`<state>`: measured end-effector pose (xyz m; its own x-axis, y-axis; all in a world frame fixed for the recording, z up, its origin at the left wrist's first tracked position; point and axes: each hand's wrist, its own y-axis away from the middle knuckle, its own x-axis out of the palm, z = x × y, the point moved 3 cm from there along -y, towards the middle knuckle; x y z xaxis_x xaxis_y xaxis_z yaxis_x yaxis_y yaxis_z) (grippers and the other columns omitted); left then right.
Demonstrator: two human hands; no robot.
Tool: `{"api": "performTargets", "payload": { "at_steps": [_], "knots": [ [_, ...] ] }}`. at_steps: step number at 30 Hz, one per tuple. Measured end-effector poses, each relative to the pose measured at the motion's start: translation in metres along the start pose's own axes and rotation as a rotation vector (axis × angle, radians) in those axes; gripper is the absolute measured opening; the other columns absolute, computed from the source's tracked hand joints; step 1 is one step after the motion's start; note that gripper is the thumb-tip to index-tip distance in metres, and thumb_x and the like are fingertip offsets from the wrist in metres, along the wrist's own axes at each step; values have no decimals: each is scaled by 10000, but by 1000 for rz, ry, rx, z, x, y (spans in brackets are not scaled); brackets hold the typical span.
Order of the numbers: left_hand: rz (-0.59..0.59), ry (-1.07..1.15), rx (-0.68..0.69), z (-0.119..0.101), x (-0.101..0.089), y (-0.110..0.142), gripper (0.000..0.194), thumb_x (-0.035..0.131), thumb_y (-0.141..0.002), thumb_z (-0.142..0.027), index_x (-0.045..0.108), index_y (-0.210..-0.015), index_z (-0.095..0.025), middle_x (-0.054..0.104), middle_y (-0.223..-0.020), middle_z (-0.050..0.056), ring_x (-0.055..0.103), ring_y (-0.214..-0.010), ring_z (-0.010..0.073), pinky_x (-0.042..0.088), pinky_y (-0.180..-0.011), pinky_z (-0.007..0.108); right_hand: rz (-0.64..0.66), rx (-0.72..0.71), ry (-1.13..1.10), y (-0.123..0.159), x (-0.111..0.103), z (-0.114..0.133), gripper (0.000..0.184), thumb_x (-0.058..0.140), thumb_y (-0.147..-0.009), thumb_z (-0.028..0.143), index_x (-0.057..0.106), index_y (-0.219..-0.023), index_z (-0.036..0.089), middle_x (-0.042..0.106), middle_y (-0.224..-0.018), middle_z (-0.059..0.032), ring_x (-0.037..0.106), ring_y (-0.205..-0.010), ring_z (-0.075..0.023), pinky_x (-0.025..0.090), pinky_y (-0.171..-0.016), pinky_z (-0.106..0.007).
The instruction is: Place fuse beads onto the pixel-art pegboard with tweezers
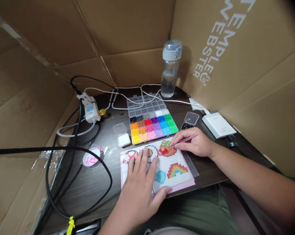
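Observation:
My left hand [142,182] lies flat with fingers spread on a clear pegboard over a pattern sheet [145,163]. Pinched in my right hand [196,140] are pink tweezers [185,139], their tips over a red, orange and green pixel design [167,149] at the sheet's upper right. A rainbow design [177,170] shows below it, and a blue one [160,177] sits beside my left thumb. Other designs are partly covered by my left fingers. Just behind the sheet stands an open sorting box [151,125] of small coloured beads. Whether the tweezers grip a bead is too small to tell.
Small open boxes hold white beads [123,140] and dark beads [187,126]. A round dish of pink beads [91,159] is at left. A water bottle [170,70], power strip [91,109], white power bank [218,125] and loose cables stand around, with cardboard walls behind.

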<state>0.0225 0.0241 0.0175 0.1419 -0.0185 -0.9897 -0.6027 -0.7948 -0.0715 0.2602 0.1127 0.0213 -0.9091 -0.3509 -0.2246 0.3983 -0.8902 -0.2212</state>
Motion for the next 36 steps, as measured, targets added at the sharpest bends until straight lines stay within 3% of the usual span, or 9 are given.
{"api": "performTargets", "payload": {
  "at_steps": [36],
  "knots": [
    [8, 2, 3, -1, 2, -2, 739, 528, -937, -568, 383, -1517, -134, 233, -1629, 245, 224, -1505, 428, 262, -1161, 652, 63, 71, 79, 0, 1, -5, 95, 760, -798, 244, 809, -853, 184, 809, -888, -74, 776, -815, -206, 630, -735, -300]
  ]
}}
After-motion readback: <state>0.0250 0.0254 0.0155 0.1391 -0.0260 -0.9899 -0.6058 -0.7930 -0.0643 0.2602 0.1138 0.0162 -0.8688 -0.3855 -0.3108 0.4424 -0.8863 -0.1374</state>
